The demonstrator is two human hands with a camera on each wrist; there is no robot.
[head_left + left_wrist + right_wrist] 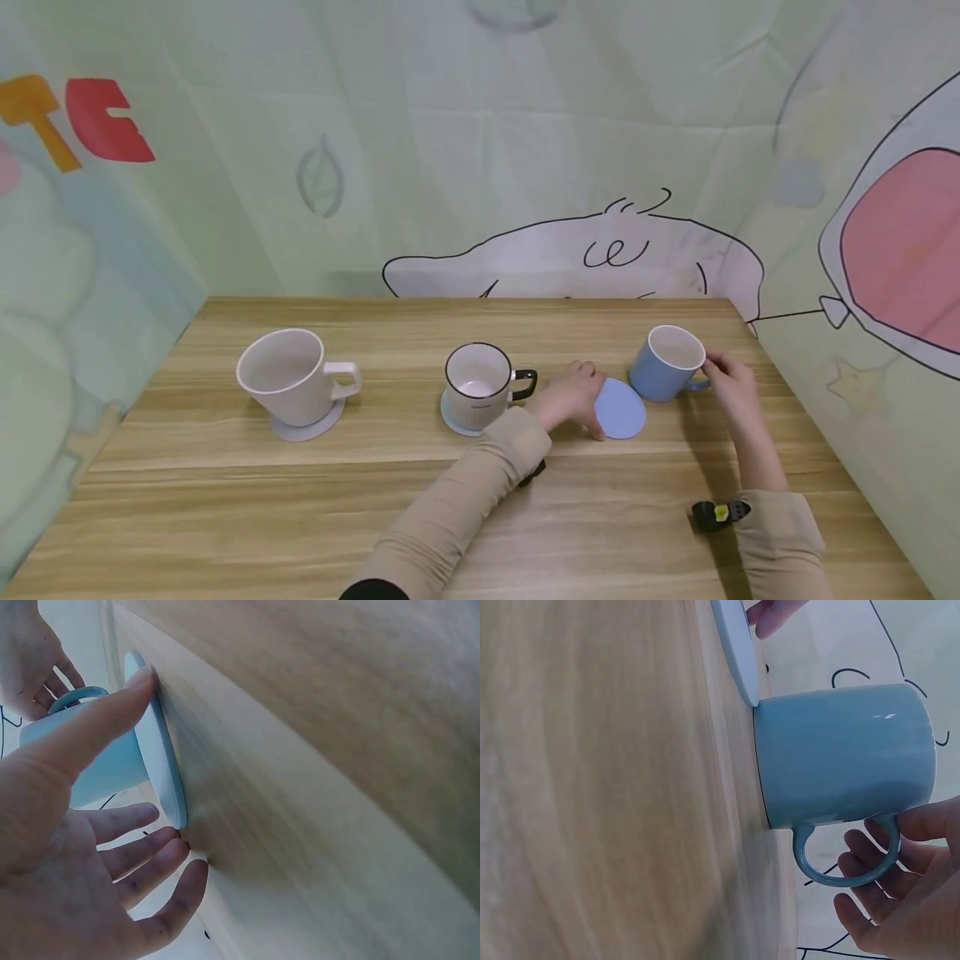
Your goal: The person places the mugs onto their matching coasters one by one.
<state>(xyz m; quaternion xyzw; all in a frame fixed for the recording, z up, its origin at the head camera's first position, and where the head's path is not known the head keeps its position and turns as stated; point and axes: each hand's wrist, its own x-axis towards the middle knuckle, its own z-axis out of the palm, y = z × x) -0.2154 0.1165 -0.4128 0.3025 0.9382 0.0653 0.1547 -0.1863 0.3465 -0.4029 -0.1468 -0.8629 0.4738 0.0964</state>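
Note:
A blue mug (660, 371) stands upright on the table at the right, its handle turned towards my right hand (731, 387). That hand pinches the handle (847, 877) between thumb and fingers. Just left of the mug is a round light-blue coaster (621, 409), its edge against or very near the mug's base. My left hand (573, 393) holds the coaster across its left side. In the left wrist view, the thumb (135, 686) lies on one edge and the fingertips (176, 840) are at the opposite edge.
A white mug with black rim and handle (477, 383) stands on a pale-blue coaster (457, 423), close to my left wrist. Further left, a wide white mug (285, 379) stands on a grey coaster (307, 429). The wooden table (225, 517) meets a printed cloth backdrop (465, 167).

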